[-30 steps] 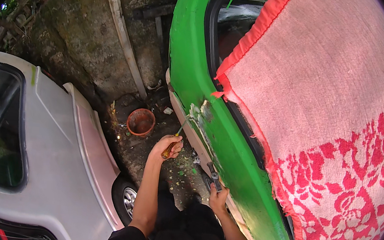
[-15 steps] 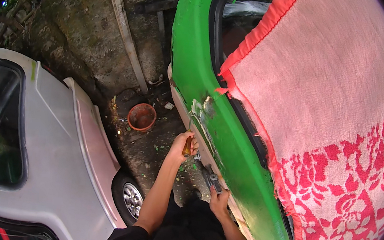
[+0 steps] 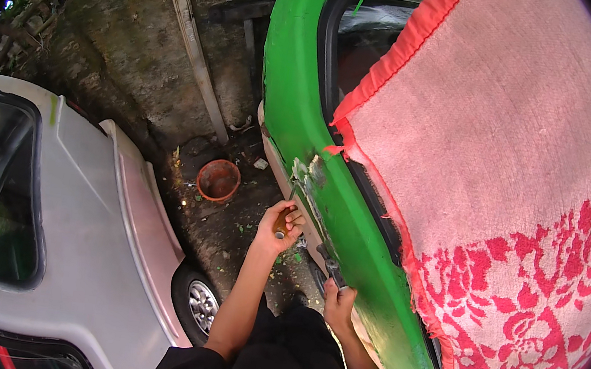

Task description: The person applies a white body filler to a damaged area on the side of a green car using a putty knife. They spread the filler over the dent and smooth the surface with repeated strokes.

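Observation:
My left hand [image 3: 280, 228] is wrapped round the amber handle of a screwdriver [image 3: 280, 225]. Its thin shaft points up and away, with the tip at or near a torn, flaking patch [image 3: 305, 173] low on the green car body [image 3: 349, 223]; contact is too small to tell. Lower and to the right, my right hand [image 3: 339, 302] grips a dark metal hammer [image 3: 333, 267], partly covered by my fingers. The hammer is close beside the car's lower edge, apart from the screwdriver.
A pink and red floral towel [image 3: 505, 135] drapes over the green car's windows. To the left stands a silver car [image 3: 93, 234] with its wheel [image 3: 201, 305] close to my left arm. A reddish-brown basin [image 3: 218, 181] sits on the littered ground. A wooden post [image 3: 194, 49] leans beyond it.
My left hand has shifted slightly left and the screwdriver handle has tilted. The hammer in my right hand has turned and moved a little nearer the green panel.

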Available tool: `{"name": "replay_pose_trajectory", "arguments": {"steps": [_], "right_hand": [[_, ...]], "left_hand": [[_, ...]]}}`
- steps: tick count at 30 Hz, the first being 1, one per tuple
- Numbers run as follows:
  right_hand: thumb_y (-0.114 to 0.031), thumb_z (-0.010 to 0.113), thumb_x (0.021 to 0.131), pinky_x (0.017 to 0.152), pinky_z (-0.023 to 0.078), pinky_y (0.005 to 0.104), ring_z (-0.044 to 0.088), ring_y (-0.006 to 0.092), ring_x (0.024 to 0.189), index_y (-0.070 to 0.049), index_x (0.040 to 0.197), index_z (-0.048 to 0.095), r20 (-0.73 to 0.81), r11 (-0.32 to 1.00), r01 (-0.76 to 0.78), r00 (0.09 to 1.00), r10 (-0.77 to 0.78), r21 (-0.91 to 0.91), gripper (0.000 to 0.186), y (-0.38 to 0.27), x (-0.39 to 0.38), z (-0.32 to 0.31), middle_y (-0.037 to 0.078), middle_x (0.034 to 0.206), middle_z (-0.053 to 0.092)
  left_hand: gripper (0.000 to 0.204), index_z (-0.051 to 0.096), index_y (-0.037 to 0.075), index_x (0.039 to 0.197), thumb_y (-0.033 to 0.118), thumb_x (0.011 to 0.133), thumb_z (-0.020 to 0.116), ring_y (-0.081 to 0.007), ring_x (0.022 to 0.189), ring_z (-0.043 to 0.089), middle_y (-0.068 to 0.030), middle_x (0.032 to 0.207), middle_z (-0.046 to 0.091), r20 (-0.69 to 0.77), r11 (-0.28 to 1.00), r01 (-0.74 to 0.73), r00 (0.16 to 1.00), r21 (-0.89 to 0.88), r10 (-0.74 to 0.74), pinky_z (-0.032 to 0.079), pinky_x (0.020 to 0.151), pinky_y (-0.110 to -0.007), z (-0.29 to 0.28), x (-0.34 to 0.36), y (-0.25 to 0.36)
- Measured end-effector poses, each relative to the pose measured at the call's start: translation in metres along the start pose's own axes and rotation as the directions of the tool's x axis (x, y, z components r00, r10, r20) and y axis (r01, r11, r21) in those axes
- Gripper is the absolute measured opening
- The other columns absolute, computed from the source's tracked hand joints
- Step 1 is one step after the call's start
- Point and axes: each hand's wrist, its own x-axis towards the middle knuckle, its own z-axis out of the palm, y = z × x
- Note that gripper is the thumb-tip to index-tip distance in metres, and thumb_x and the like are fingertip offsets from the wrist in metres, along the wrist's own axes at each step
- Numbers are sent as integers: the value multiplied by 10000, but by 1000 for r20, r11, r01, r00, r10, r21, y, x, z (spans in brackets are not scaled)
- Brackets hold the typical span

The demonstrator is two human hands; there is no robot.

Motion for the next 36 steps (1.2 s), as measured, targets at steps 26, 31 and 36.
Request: {"name": "replay_pose_trajectory", "arguments": {"steps": [26,31,36], "right_hand": [[-170,486,977,505,379,311,472,140,508,-11,854,591,-44,976,174,982,-181,-135,226,-111,49,45,33,579,484],[-112,521,943,536,458,325,595,207,530,8,915,577,-25,977,135,990,-141,-162,136,-99,44,35,96,621,590],[-172,498,991,523,406,299,508,131,538,-4,887,596,-121,999,25,992,-31,-46,221,-88,36,38,40,607,530]], "left_hand": [[240,530,-21,1001,212,1006,469,-270,817,572,-148,904,575,95,960,179,975,214,-203,492,772,-391,31,15,29],[353,538,-32,1086,308,995,525,-240,913,610,-146,1017,598,50,876,7,998,482,-36,522,779,-338,17,9,38],[323,542,-6,1154,274,993,538,-209,933,614,-161,1058,620,217,825,-242,965,511,149,523,787,-314,22,-5,37]]}}
